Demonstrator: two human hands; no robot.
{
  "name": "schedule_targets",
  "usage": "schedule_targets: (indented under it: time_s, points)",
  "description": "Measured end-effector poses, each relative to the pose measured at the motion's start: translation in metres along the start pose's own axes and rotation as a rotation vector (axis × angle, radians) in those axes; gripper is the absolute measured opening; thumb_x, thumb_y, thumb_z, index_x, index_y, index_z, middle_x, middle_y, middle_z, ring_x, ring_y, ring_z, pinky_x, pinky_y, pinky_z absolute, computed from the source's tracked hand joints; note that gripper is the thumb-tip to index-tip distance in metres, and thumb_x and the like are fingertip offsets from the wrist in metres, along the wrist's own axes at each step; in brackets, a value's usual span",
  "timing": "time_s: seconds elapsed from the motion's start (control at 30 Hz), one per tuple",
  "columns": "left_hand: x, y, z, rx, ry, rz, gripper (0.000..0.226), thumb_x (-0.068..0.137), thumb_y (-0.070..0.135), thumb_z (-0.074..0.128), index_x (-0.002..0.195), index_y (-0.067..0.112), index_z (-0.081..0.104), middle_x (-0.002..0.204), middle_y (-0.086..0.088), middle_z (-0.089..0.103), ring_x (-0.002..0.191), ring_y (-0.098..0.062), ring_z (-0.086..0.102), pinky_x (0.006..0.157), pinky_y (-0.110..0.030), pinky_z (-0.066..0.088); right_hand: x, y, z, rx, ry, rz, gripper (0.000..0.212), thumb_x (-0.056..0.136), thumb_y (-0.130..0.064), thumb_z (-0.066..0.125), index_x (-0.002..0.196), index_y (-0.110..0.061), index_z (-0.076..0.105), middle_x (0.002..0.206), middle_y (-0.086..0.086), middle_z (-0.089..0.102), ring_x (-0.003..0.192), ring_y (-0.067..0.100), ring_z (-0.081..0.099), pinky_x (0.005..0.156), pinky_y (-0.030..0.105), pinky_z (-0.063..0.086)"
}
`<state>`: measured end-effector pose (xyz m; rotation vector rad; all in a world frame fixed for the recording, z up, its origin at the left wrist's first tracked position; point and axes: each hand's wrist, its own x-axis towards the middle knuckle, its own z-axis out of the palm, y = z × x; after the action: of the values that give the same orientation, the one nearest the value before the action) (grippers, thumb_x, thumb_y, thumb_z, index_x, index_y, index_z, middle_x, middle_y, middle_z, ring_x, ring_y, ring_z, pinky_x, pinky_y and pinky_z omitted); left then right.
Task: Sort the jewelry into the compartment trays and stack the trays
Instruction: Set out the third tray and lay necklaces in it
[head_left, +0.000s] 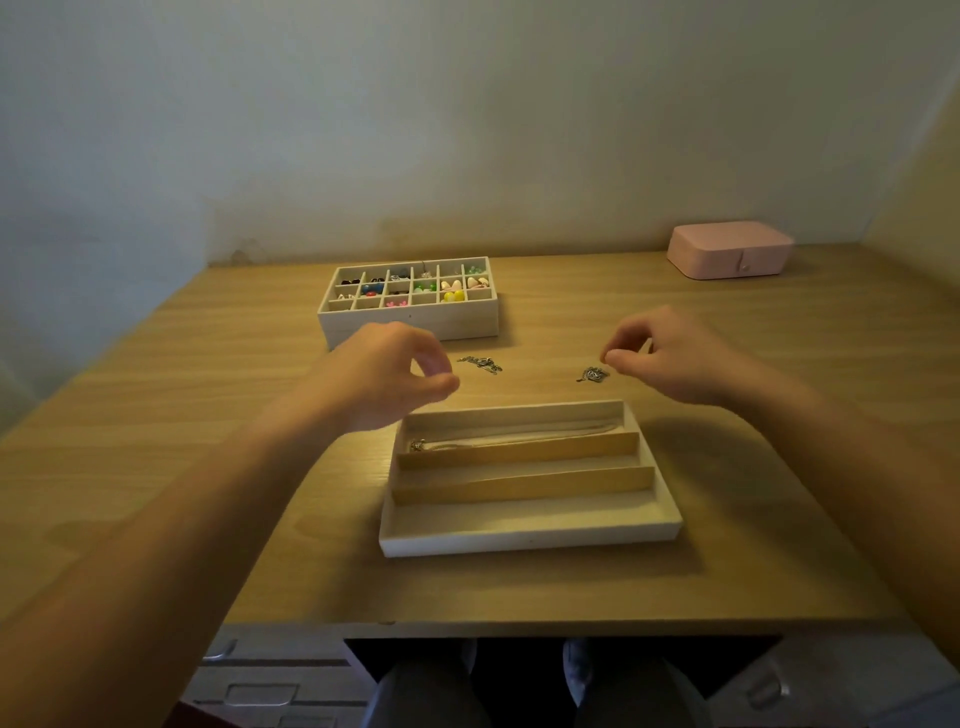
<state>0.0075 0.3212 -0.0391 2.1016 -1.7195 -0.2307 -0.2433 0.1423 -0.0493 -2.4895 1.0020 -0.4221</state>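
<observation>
A white tray with three long slots (530, 535) lies in front of me; a thin necklace with a small pendant (418, 445) lies stretched along its far slot. Behind the tray, a loose silver chain (480, 362) and a small pendant necklace (592, 374) lie in heaps on the wooden table (753, 545). My left hand (384, 374) hovers just left of the chain, fingers loosely curled, holding nothing I can see. My right hand (670, 353) has thumb and forefinger pinched together at the upper right edge of the pendant necklace.
A white grid tray (410, 325) with many small cells holding colourful earrings and beads stands at the back, on top of another white tray. A closed pink jewelry box (730, 249) sits at the far right, by the wall. Drawers and my knees show below the table's front edge.
</observation>
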Motion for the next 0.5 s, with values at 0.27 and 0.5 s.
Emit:
schedule_targets:
  time_s: [0.27,0.5]
  points:
    - [0.055,0.029,0.03,-0.167,0.046,0.025,0.017,0.093,0.025,0.066,0.096,0.012,0.076,0.096,-0.001,0.073,0.09,-0.013,0.064,0.073,-0.022,0.047,0.039,0.016,0.034,-0.039,-0.059,0.212,0.013,0.093,-0.029,0.074,0.104,-0.022,0.07,0.098,-0.005,0.067,0.093,0.013,0.062,0.086,0.034,0.054]
    - [0.073,0.034,0.044,-0.316,0.024,0.007,0.01,0.093,0.026,0.067,0.097,0.02,0.075,0.091,0.01,0.071,0.089,-0.007,0.064,0.08,-0.027,0.052,0.046,0.014,0.033,0.044,-0.105,0.211,0.004,0.096,-0.024,0.069,0.092,-0.022,0.067,0.093,-0.002,0.068,0.088,0.013,0.065,0.078,0.032,0.055]
